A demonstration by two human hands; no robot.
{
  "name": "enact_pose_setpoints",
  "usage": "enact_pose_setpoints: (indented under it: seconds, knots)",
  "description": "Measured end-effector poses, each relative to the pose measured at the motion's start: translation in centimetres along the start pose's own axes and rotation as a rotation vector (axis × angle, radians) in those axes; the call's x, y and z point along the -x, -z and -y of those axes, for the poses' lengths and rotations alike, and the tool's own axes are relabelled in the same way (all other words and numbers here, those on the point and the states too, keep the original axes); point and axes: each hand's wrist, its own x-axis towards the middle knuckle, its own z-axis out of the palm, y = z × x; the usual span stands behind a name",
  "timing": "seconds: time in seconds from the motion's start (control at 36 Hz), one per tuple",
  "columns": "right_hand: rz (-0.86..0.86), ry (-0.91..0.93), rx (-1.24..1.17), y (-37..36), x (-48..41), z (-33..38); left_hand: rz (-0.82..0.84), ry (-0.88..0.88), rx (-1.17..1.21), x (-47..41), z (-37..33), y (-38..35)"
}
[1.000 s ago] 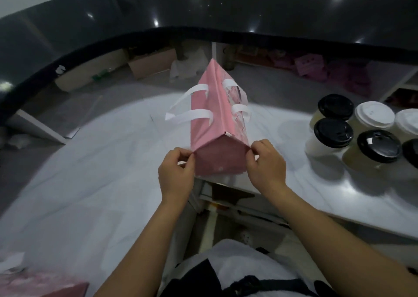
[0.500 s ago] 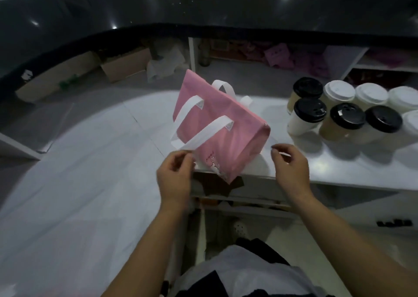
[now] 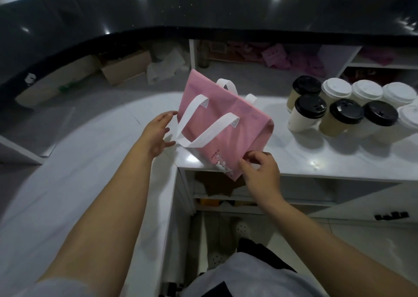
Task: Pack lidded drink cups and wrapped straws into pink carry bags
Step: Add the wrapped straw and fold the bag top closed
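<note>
The pink carry bag (image 3: 224, 127) has turned since a second ago: then it stood end-on to the person with both hands pinching its near edge, and now it lies tilted, its broad side up, on the corner of the white desk (image 3: 294, 161). Its lower corner hangs a little over the desk edge. The near white handle (image 3: 203, 127) lies across the pink face, and a second handle shows just behind the bag's top fold.

The left hand (image 3: 157, 133) has let go. It is just beside the bag's left edge, the fingers spread and loosely curved, the fingertips near the handle loop (whether one finger touches the strap I cannot tell). The right hand (image 3: 260, 172) is at the bag's lower corner; its thumb and first fingers are pressed together there and seem to pinch the fabric, the other fingers curled.

The lidded cups (image 3: 346, 113), some with black lids and some with white, stand in a tight group to the right of the bag, apart from it. No wrapped straws are visible.

My judgement: the bag is not yet opened and holds nothing, so the packing itself is not yet begun. The mouth must be pulled open and the bag stood upright before a cup can go in.
</note>
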Motion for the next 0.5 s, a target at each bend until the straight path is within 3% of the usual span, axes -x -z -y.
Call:
enact_pose_setpoints:
  seconds: [0.14,0.33,0.5]
  knots:
    - [0.006,0.004,0.035,0.1,0.2,-0.4,0.072,0.002,0.008,-0.8,0.0,-0.3]
    - [-0.013,-0.023,0.082,1.0,0.4,-0.4,0.004,0.029,0.205,-0.8,0.8,-0.4]
    - [0.064,-0.002,0.102,1.2,2.4,-0.9,0.017,0.042,0.201,0.2,0.7,-1.0]
